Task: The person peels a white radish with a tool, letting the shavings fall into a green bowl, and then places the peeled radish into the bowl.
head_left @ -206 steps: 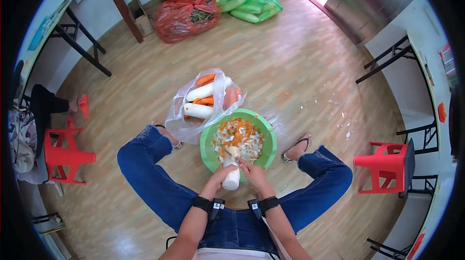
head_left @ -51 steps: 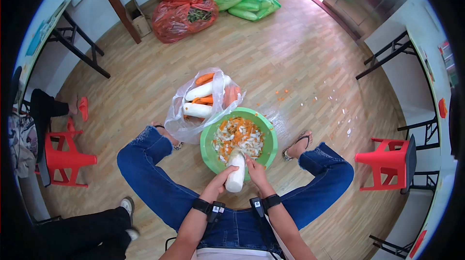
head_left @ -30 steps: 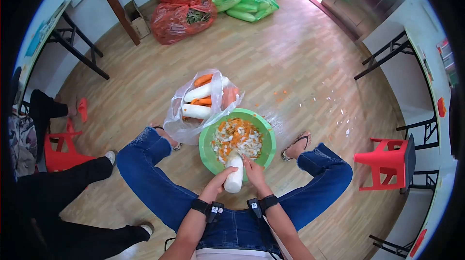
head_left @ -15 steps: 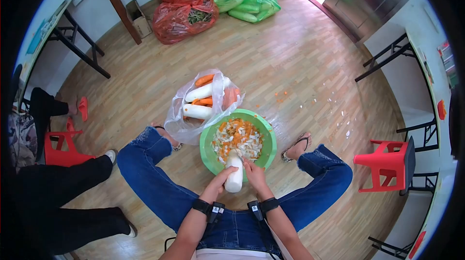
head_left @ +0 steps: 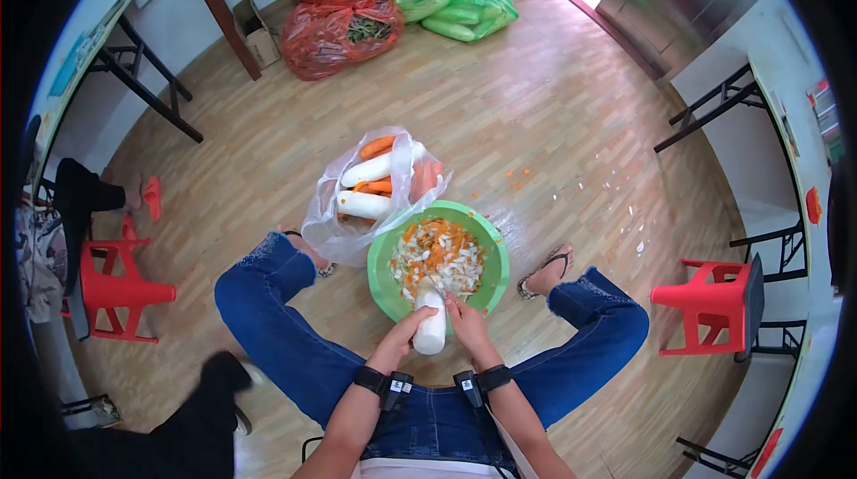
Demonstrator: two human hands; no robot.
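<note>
A thick white radish (head_left: 431, 327) is held over the near rim of a green basin (head_left: 382, 287), tilted with its far end toward the basin's middle. My left hand (head_left: 406, 329) is closed around the radish's left side. At its right side, near the far end, my right hand (head_left: 466, 318) is closed with fingers pressed together; a small tool may be in it, but I cannot make it out. Chopped orange and white vegetable pieces (head_left: 442, 251) fill the basin. Just beyond, a clear plastic bag (head_left: 330, 224) holds carrots (head_left: 378, 147) and white radishes (head_left: 366, 204).
Small scraps (head_left: 631, 209) lie on the wood floor to the right. Red stools (head_left: 701, 296) stand at both sides. Red bags (head_left: 335, 33) and green bags (head_left: 469, 10) sit at the back. Another person's dark-clothed leg (head_left: 192, 421) is at lower left.
The other person's legs at lower left have moved, uncovering more of the left red stool. My hands and the radish have barely shifted.
</note>
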